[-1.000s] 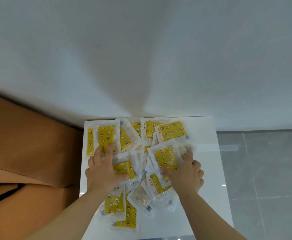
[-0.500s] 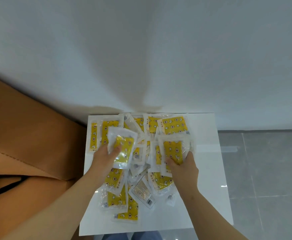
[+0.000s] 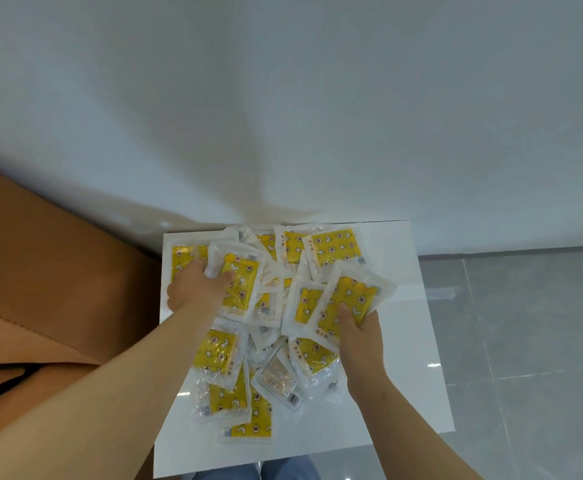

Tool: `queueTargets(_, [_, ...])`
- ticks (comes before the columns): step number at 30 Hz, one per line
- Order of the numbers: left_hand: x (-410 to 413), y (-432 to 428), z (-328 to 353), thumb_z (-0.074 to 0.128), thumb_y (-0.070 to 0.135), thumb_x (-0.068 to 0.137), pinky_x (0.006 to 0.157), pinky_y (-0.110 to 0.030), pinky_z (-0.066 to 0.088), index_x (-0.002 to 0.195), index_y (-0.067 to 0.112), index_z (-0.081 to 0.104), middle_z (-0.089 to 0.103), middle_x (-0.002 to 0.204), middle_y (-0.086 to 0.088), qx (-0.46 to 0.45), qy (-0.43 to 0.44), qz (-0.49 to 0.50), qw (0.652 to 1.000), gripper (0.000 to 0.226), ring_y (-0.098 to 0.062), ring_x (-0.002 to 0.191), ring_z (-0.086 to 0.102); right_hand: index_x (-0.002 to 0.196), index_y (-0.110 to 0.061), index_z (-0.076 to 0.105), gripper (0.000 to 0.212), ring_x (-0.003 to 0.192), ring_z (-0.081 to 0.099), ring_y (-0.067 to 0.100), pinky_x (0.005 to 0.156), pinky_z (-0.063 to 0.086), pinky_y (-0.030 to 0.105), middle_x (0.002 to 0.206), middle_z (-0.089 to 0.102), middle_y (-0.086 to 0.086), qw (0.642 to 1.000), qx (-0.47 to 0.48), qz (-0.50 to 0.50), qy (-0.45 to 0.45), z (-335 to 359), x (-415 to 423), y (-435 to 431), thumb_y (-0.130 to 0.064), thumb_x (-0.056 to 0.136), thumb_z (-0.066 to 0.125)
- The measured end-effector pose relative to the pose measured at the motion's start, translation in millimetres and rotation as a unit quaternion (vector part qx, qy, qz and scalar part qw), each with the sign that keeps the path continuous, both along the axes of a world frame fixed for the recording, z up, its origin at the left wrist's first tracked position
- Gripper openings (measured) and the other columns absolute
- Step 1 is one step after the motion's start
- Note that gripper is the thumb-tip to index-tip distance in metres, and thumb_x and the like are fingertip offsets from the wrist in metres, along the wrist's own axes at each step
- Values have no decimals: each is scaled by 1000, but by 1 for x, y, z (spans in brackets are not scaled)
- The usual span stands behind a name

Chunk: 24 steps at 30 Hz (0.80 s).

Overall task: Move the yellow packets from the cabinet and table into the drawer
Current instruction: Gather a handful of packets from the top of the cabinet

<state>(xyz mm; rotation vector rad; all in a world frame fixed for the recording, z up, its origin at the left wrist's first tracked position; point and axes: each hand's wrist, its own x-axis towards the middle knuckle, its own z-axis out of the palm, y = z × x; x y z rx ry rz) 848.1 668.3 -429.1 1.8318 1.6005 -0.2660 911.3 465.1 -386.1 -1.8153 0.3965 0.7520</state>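
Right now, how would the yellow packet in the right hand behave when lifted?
Probably light: the right hand holds the yellow packet up by its lower end alone. Likely semi-flexible: it looks flat, yet its clear border crinkles. Glossy film may slip.

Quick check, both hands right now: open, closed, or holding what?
Left hand: grips a yellow packet.
Right hand: grips a second yellow packet.

Tan upholstery meets white wall, grey floor.

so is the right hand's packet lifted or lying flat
Lifted: right hand pinches the packet by its near end, tilted above the pile.
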Motion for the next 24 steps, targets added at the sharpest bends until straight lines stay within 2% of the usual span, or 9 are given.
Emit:
queueTargets(3, [2, 5, 7, 65, 51, 80, 101, -46, 34, 135, 18, 47, 40, 138, -15, -6, 35, -18, 999, 67, -38, 127, 34, 129, -21, 50, 33, 105, 62, 18, 88, 52, 37, 114, 64, 0, 1000, 11, 8, 5, 4, -5, -2, -20, 97, 48])
queueTargets(6, [4, 8, 8, 69, 45, 79, 107, -44, 33, 134, 11, 49, 35, 139, -18, -27, 16, -17, 999, 67, -37, 127, 37, 131, -24, 49, 35, 105, 62, 18, 87, 52, 36, 115, 64, -2, 1000, 19, 2, 3, 6, -11, -2, -19, 97, 49])
queueTargets(10, [2, 7, 12, 71, 34, 80, 85, -33, 46, 122, 11, 56, 44, 131, -16, -73, -41, 1, 996, 51, -34, 109, 52, 126, -23, 52, 31, 103, 63, 19, 79, 52, 31, 112, 65, -1, 999, 32, -37, 13, 4, -18, -2, -17, 96, 50])
queueTargets(12, [0, 9, 15, 71, 42, 78, 87, -37, 45, 117, 17, 58, 52, 125, -13, -78, -34, -10, 996, 48, -35, 112, 50, 125, -21, 53, 29, 101, 63, 19, 74, 51, 29, 112, 65, 1, 998, 35, -56, 18, 4, -20, -3, -16, 96, 50])
queueTargets(14, [-3, 17, 11, 74, 57, 66, 97, -43, 43, 111, 21, 60, 56, 123, -10, -110, -30, 0, 993, 59, -36, 116, 48, 123, -20, 55, 27, 99, 63, 20, 71, 51, 28, 110, 66, 2, 996, 42, -77, 20, 3, -23, -3, -15, 96, 50])
queueTargets(16, [-10, 26, -10, 77, 71, 42, 95, -48, 47, 110, 20, 62, 60, 123, -8, -112, -60, 8, 992, 86, -35, 112, 53, 119, -19, 56, 25, 96, 63, 19, 69, 50, 27, 105, 66, 1, 993, 51, -99, 25, 3, -26, -2, -15, 96, 50])
queueTargets(17, [-10, 28, -9, 79, 69, 43, 95, -48, 48, 114, 18, 62, 59, 124, -8, -114, -74, 12, 991, 89, -35, 112, 54, 118, -19, 56, 23, 93, 63, 18, 68, 50, 27, 101, 66, -1, 992, 54, -110, 29, 3, -28, -2, -15, 96, 51])
queueTargets(20, [-10, 23, 17, 78, 31, 74, 93, -44, 50, 114, 6, 61, 59, 121, -13, -92, -112, 15, 989, 50, -34, 109, 57, 108, -23, 56, 15, 94, 64, 21, 76, 53, 34, 97, 65, -3, 987, 64, -140, 42, 2, -35, -1, -16, 95, 52])
queueTargets(24, [-19, 23, 28, 75, 19, 78, 86, -48, 53, 96, 6, 56, 63, 108, -17, -91, -153, 21, 984, 29, -35, 98, 62, 106, -25, 57, 14, 101, 64, 26, 92, 51, 47, 106, 67, 2, 978, 93, -179, 57, 10, -46, -2, -18, 95, 54])
